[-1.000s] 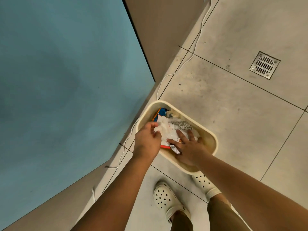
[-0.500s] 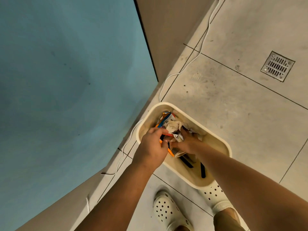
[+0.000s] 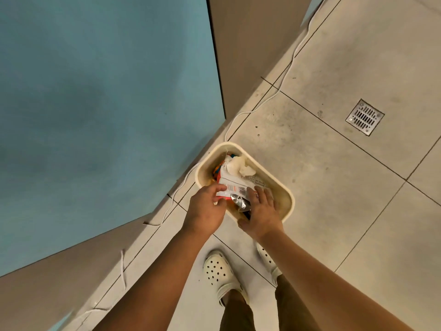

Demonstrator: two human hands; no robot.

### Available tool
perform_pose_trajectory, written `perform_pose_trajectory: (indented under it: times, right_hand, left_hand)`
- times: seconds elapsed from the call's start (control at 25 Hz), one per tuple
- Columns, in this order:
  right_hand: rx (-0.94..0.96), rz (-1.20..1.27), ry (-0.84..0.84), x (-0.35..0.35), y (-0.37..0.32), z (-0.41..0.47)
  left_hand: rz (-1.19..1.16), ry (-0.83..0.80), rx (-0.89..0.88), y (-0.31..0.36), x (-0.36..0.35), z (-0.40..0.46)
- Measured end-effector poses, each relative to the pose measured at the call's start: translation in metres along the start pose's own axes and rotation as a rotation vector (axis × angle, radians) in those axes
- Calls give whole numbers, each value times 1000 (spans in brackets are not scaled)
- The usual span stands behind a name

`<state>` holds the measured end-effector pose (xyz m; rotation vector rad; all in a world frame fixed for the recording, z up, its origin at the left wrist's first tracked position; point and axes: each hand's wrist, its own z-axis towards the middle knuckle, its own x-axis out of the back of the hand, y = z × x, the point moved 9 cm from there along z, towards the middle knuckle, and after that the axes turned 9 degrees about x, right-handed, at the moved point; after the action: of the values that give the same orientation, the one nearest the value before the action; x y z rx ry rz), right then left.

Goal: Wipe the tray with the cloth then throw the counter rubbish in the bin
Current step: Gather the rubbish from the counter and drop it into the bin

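A cream plastic bin (image 3: 287,195) stands on the tiled floor beside the blue counter side. Inside lie a white printed wrapper (image 3: 235,181), a crumpled white tissue (image 3: 241,164), a scrap of silver foil (image 3: 239,203) and orange and blue packaging (image 3: 218,170). My left hand (image 3: 207,207) is at the bin's near-left rim and pinches the wrapper's near corner between thumb and fingers. My right hand (image 3: 262,212) lies over the near rim with straight, spread fingers that touch the wrapper and the foil. No tray or cloth is in view.
A blue panel (image 3: 100,103) and a brown cabinet side (image 3: 248,44) rise on the left. A white cable (image 3: 281,84) runs along the floor past the bin. A metal floor drain (image 3: 364,117) sits at the right. My white clogs (image 3: 218,273) stand below the bin.
Both hands pushed deep into the bin half a second ago and have since come back up to the rim. The white wrapper lies higher and flatter on top of the rubbish.
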<state>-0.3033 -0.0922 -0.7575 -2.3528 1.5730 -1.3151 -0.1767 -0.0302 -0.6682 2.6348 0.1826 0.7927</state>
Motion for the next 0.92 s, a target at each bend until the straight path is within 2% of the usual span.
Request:
perform_pose_trajectory:
  times: [0.12,0.24,0.32,0.4,0.52,0.64,0.72,0.92]
  right_hand:
    - [-26,83,9,18,0,-25]
    - [-68,-42,181,51,9,-39]
    - [-151,-11,252,66,29,-40]
    - [-223,96,238,63,55,-31]
    - [-167,276,175,46,75,-4]
    - [-103,359,230,40,84,12]
    - [-92,332,282,39,89,14]
    - [-20,297,377,38,87,15]
  left_hand:
    - [132,-3,-33,2,3,-22]
    - [525,-50,-216,13,-21,-22]
    - [802,-96,-319,18,-48,-10]
    - [1036,-161,-338,16,-76,13]
    - [1284,-262,-281,-4,-111,54]
    - [1333,-360,-209,-27,-138,88]
    - [1302,-345,-173,-33,-145,113]
    - [1318,-282,79,-44,-124,167]
